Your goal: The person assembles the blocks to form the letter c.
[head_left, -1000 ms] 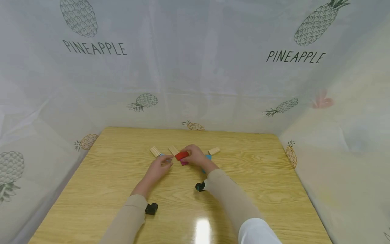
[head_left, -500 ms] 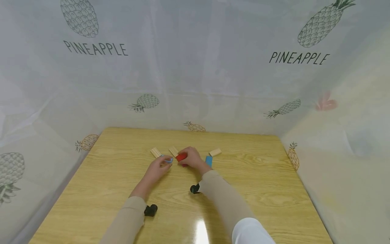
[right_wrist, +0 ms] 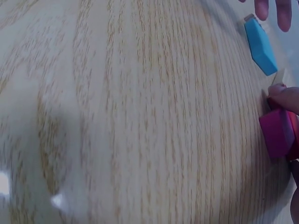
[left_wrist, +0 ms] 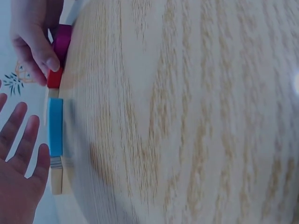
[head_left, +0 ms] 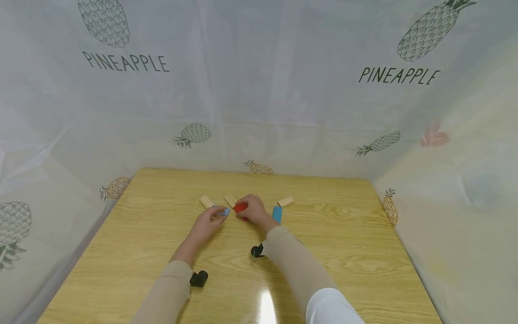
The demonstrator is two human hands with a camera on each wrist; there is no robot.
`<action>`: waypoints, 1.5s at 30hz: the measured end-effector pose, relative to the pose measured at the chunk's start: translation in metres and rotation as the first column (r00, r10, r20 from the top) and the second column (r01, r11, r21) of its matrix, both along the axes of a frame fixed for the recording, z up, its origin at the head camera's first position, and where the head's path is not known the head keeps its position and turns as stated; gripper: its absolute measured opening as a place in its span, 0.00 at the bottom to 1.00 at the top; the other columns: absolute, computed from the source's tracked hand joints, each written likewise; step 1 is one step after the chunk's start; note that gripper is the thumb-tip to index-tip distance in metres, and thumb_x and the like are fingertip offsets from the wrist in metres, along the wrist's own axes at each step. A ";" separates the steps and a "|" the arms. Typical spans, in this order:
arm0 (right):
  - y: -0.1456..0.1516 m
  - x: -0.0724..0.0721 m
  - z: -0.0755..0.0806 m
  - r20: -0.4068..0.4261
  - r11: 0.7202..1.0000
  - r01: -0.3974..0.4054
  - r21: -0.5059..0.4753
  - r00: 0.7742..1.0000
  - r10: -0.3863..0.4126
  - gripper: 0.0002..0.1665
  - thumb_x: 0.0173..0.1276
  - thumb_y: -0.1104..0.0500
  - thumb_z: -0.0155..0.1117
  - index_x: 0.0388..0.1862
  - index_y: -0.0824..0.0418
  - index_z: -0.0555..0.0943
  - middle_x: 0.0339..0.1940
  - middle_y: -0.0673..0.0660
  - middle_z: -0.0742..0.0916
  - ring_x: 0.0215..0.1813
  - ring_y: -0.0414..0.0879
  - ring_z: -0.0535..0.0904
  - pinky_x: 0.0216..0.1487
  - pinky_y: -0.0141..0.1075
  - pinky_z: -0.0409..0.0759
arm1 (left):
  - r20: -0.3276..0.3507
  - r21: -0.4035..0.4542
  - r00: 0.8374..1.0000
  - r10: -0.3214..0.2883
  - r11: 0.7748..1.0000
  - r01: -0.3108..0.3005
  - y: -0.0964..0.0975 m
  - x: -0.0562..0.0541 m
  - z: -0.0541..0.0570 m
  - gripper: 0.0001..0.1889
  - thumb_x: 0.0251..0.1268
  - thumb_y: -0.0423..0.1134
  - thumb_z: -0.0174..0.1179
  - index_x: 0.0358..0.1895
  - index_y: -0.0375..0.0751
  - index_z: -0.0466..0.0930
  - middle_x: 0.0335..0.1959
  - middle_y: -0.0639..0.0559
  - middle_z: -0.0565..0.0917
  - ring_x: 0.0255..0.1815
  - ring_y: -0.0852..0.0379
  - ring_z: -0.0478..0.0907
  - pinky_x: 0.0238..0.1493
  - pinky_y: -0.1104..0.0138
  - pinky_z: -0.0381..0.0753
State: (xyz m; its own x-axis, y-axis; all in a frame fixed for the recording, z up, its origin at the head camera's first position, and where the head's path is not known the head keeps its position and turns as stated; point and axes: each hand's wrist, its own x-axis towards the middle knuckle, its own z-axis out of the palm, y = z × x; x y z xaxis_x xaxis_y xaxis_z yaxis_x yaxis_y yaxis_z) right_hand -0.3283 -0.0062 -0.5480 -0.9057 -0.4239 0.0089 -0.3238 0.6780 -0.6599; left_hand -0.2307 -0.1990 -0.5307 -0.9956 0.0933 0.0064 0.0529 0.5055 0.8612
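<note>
Two hands work near the far side of a wood-grained desk (head_left: 344,252), seen from the person's head. The right hand (head_left: 256,212) has its thumb and fingers clamped on a red block (head_left: 240,208), gripping it from the right. A magenta block (right_wrist: 277,133) sits right against the red one, on the person's side of it.

The left hand (head_left: 208,223) is beside a light blue block (left_wrist: 55,126). Its fingers are straight and spread apart, holding nothing; whether any of them brushes the block is hard to tell.

The key relation: the red block lies just to the right of the blue one, with a small gap between. The blue block's long axis runs roughly side to side, one end towards the red; the red block's is partly hidden. The right hand is nearer the red, the left nearer the blue.

Plain wooden blocks (head_left: 207,201) lie just beyond the blue one. Another blue block (head_left: 277,213) rests beside the right wrist.
</note>
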 end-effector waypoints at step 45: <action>0.083 -0.001 0.030 -0.020 0.988 0.092 -0.123 0.995 -0.095 0.21 0.58 0.59 0.76 0.51 0.59 0.86 0.50 0.57 0.80 0.53 0.53 0.72 0.51 0.44 0.77 | -0.024 0.044 0.996 -0.086 0.995 0.087 0.062 -0.015 0.006 0.20 0.69 0.37 0.61 0.62 0.38 0.76 0.53 0.44 0.80 0.52 0.46 0.77 0.55 0.50 0.76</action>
State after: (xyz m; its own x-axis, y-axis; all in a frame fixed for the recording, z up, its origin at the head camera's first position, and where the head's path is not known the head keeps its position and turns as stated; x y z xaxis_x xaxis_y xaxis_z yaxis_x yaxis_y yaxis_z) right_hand -0.3293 0.0767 -0.5177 -0.9402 -0.3314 0.0788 -0.2803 0.6211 -0.7319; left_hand -0.2456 -0.1371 -0.5248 -0.9833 0.1787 0.0346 0.1145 0.4593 0.8809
